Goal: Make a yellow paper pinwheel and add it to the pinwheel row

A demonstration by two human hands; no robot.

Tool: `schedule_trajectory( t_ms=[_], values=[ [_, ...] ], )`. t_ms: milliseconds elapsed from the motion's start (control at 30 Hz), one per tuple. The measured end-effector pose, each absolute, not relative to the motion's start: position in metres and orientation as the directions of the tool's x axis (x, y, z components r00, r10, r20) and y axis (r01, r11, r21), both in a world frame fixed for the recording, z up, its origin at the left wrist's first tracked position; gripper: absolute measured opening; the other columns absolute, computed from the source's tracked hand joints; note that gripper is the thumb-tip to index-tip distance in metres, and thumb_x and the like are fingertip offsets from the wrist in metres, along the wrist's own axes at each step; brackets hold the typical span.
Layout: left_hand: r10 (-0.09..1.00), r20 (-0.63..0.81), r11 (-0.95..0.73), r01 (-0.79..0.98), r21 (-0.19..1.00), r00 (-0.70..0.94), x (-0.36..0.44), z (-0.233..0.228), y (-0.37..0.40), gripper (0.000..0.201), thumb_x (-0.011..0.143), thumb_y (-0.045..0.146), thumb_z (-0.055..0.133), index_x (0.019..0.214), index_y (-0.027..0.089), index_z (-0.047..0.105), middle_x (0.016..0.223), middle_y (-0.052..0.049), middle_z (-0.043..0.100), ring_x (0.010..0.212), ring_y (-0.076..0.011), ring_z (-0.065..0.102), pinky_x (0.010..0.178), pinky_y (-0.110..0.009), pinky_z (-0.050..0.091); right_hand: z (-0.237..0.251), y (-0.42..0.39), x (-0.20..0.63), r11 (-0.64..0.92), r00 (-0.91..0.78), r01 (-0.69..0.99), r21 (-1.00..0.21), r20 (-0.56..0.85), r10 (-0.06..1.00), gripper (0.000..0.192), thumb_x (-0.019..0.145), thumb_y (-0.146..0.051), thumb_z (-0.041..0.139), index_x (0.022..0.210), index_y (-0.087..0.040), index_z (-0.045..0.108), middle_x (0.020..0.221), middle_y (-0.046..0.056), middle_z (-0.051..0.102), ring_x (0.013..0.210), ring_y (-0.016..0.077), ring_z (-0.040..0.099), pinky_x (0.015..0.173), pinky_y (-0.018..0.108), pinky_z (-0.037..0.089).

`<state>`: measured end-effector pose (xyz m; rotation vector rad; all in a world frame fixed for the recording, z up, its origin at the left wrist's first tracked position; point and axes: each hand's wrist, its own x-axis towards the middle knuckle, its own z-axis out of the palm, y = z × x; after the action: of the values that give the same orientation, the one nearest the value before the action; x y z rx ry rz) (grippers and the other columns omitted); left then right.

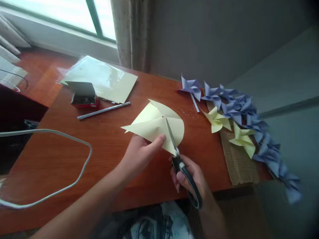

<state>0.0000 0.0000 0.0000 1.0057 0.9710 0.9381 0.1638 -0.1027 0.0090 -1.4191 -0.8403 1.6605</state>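
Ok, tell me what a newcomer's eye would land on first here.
At the centre of the wooden table, the left hand holds a pale yellow paper sheet while the right hand cuts into it with black-handled scissors. Along the table's right edge runs a row of blue paper pinwheels with two yellow pinwheels among them.

The only view comes from a camera on the person's head, which looks forward and steeply down from close above the near edge of the desk (104,156), tilted a little, with the window (74,13) at the far left.
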Motion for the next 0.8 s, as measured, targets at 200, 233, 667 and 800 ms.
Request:
schedule_trajectory(
  t_ms=[200,233,667,800],
  values=[
    [0.939,-0.207,0.258,-0.163,0.952,0.274,-0.0008,0.0025,-0.002,0.021,0.087,0.034,0.072,0.099,0.017,0.073,0.086,-0.002,0.074,0.076,-0.0164,0.066,0.063,-0.021,0.05,0.0081,-0.1016,0.163,-0.461,-0.048,-0.138,-0.876,-0.459,0.887,0.058,0.08,-0.058,0.075,0.115,-0.015,0.059,0.069,-0.003,0.055,0.051,0.0071,0.044,0.048,0.02,0.037],
    [0.939,-0.207,0.257,-0.16,0.953,0.274,-0.0009,0.0028,-0.0019,0.021,0.087,0.034,0.072,0.097,0.017,0.073,0.086,-0.002,0.074,0.076,-0.0167,0.066,0.063,-0.021,0.05,0.0078,-0.1019,0.1632,-0.46,-0.045,-0.137,-0.877,-0.458,0.888,0.058,0.08,-0.058,0.076,0.115,-0.015,0.06,0.069,-0.003,0.055,0.051,0.0072,0.044,0.048,0.02,0.037],
    [0.944,-0.193,0.24,-0.154,0.958,0.266,-0.0004,0.0035,-0.0011,0.018,0.086,0.034,0.073,0.09,0.017,0.071,0.077,0.0,0.07,0.07,-0.0152,0.064,0.065,-0.022,0.051,0.0079,-0.1032,0.164,-0.471,-0.026,-0.126,-0.873,-0.472,0.881,0.056,0.079,-0.055,0.077,0.115,-0.016,0.061,0.07,-0.003,0.055,0.051,0.0073,0.045,0.049,0.02,0.037],
    [0.945,-0.193,0.241,-0.16,0.957,0.265,-0.0002,0.0041,-0.001,0.02,0.086,0.035,0.073,0.096,0.017,0.072,0.085,-0.002,0.073,0.077,-0.0182,0.068,0.066,-0.023,0.052,0.0089,-0.1031,0.1635,-0.473,-0.028,-0.126,-0.872,-0.473,0.881,0.056,0.08,-0.056,0.077,0.115,-0.016,0.061,0.07,-0.003,0.055,0.052,0.0073,0.045,0.049,0.02,0.037]
  ],
)
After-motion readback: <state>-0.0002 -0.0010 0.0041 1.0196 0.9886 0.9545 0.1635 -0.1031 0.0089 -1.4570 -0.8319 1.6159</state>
